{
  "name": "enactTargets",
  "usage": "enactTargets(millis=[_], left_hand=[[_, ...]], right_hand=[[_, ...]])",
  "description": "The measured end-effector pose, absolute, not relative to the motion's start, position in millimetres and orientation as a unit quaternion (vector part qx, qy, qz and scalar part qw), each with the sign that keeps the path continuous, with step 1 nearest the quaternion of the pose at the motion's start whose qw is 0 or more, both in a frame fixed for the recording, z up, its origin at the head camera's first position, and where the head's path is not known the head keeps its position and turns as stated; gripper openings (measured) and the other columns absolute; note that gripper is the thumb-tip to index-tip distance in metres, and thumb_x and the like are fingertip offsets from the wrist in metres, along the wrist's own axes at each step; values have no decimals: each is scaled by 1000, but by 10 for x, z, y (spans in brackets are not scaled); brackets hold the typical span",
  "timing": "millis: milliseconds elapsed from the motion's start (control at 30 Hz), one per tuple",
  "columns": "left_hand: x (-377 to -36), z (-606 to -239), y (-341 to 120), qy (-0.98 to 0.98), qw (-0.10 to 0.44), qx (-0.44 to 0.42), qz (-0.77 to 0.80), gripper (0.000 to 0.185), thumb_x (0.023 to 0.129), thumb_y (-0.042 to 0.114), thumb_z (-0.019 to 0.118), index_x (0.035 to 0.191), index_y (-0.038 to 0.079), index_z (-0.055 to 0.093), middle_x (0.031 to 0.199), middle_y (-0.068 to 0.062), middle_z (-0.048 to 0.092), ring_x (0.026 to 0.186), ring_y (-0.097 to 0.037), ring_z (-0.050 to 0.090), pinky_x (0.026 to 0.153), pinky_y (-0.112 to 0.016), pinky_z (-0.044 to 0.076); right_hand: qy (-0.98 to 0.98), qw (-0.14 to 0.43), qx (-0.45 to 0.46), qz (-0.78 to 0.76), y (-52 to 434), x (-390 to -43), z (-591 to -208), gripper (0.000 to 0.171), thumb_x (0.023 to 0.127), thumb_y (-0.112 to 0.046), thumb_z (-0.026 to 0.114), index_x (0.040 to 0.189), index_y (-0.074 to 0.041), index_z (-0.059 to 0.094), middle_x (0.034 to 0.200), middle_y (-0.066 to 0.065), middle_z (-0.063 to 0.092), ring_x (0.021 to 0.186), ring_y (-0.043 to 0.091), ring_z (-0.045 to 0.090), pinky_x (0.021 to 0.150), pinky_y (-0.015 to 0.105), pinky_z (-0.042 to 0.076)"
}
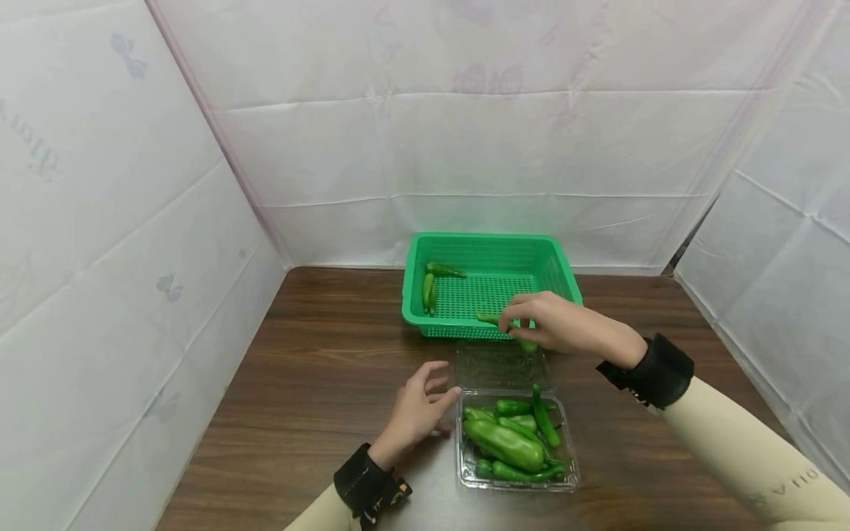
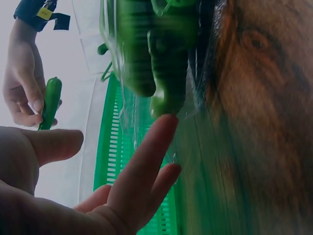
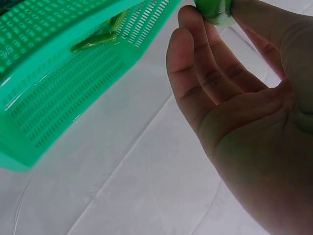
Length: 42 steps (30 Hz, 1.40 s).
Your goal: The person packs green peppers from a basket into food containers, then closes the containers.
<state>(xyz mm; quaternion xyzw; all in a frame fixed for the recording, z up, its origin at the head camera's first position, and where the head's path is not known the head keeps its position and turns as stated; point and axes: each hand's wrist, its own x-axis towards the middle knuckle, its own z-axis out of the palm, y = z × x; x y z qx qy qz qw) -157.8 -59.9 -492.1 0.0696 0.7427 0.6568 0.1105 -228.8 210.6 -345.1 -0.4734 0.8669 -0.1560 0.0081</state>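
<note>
My right hand (image 1: pixel 531 318) pinches a green pepper (image 1: pixel 493 319) over the front rim of the green basket (image 1: pixel 556 269); the same pepper (image 2: pixel 50 102) shows in the left wrist view, and its end (image 3: pixel 213 10) in the right wrist view. The basket holds a few peppers (image 1: pixel 430 289) at its left side. A clear plastic clamshell (image 1: pixel 569 472) with several green peppers (image 1: pixel 506 444) lies near me, lid open. My left hand (image 1: pixel 425 407) rests open on the table, fingertips (image 2: pixel 166 122) touching the clamshell's left edge.
The brown wooden table (image 1: pixel 319 369) is enclosed by white sheeting (image 1: pixel 133 221) on the left, back and right. The basket stands at the back centre, the clamshell just in front of it.
</note>
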Motion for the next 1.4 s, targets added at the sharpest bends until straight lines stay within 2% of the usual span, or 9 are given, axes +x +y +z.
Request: enactTargets(millis=[233,433,700,1000,1200,1400], left_hand=[[-1529,-4941,-557,732,151,94,657,54,97,12,73,146,5,51,141,-33,54,113,-42,67,56,-46,64],[-1521,-4955,-533,736,156,112,650,49,95,3,72,141,2,56,134,-32,60,108,-40,70,55,-44,63],[-1524,-4997,-494,739,159,107,646,38,93,-2,72,130,0,65,127,-27,66,101,-32,73,56,-40,64],[-1530,-5015,-488,738,158,97,649,31,93,-1,73,124,1,69,119,-23,71,72,-24,74,55,-40,63],[-1526,-5010,-482,731,159,89,657,32,92,-2,73,124,-1,69,119,-23,71,70,-24,74,54,-41,63],[-1522,-5007,-483,728,161,90,661,31,93,-2,72,123,-1,70,118,-23,72,79,-24,74,54,-39,63]], right_hand=[[859,-10,-486,-159,2149,-2209,-3528,19,94,-8,75,108,-21,71,105,-4,63,84,6,56,70,26,51],[859,8,-481,-175,2199,-2109,-3576,21,96,-8,72,112,-21,70,110,-5,62,89,4,55,75,26,51],[851,17,-489,-192,2220,-2043,-3634,20,95,-8,74,107,-24,71,104,-5,61,82,4,54,69,23,50],[829,28,-515,-214,2280,-1992,-3743,21,94,-5,75,106,-23,73,103,-5,64,84,4,58,69,22,53],[821,66,-520,-225,2307,-1922,-3799,22,93,-4,75,105,-22,72,102,-3,65,79,-1,57,66,19,53],[822,104,-517,-217,2298,-1809,-3858,20,92,-4,77,101,-21,71,99,-3,65,76,-1,59,65,17,54]])
